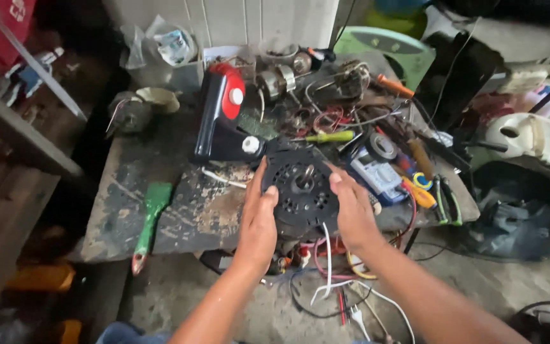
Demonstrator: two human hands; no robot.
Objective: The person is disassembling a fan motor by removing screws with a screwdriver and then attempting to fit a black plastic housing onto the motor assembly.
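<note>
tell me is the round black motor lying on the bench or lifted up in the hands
Lifted. Both the left hand and right hand grip the round black motor by its rim, tilted toward the camera, wires dangling below.

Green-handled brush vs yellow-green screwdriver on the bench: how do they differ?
The green-handled brush lies near the bench's left front edge, steeply angled; the yellow-green screwdriver lies nearly level among the clutter farther back. The brush is larger and broad, the screwdriver slim. Both lie flat, untouched by either hand.

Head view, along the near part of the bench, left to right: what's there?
Green-handled brush → left hand → black round motor housing → right hand → blue multimeter → green-handled pliers.
</note>
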